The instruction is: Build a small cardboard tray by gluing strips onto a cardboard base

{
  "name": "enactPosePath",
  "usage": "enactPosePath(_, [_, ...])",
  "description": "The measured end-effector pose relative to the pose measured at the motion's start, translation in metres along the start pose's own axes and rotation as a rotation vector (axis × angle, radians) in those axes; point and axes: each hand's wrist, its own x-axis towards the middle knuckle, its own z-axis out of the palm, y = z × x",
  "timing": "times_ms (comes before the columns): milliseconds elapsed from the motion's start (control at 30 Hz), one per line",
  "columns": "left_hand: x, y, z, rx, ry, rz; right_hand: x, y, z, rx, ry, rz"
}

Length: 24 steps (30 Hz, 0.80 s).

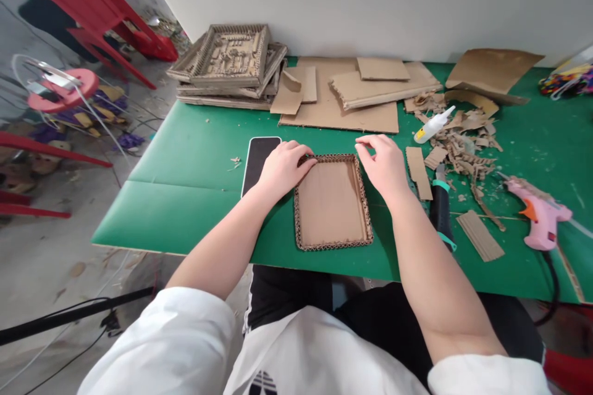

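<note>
A shallow cardboard tray (pixel 331 203) with a corrugated rim lies flat on the green table in front of me. At its far left corner, my left hand (pixel 286 166) closes thumb and fingers on the rim. My right hand (pixel 383 163) hovers just beyond the far right corner, apart from the tray. Its thumb and forefinger are bent toward each other with a small gap, and nothing shows between them. Partly under my left hand rests a phone (pixel 260 160) with a dark screen. Near my right forearm lie a cutter knife (pixel 440 207) and a narrow cardboard strip (pixel 418 173).
A pink glue gun (pixel 540 213) with its cord lies at the right. Behind it are a glue bottle (pixel 433 126) and torn cardboard scraps (pixel 470 142). Cardboard sheets (pixel 338 117) and stacked cardboard maze boxes (pixel 236 58) line the wall. A red stool (pixel 65 89) stands at left.
</note>
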Motion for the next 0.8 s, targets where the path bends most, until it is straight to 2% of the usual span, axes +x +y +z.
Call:
enactPosePath(100, [-0.001,-0.001,-0.002,0.023,0.085,-0.093,0.002,0.004,-0.004,0.024,0.072,0.086])
enactPosePath(233, [-0.001,-0.002,-0.005,0.075,0.176,-0.198,0.004,0.007,-0.007,0.032,0.056,0.190])
enactPosePath(400, [0.001,-0.002,-0.012,0.033,0.028,-0.289,0.006,0.008,-0.014,-0.041,0.096,0.317])
enactPosePath(567, [0.001,-0.003,-0.013,-0.043,0.087,-0.294,0.006,0.014,-0.023,-0.242,0.110,0.409])
enactPosePath(800, [0.000,-0.003,-0.005,-0.157,0.030,-0.204,0.004,0.018,-0.024,-0.368,-0.046,0.475])
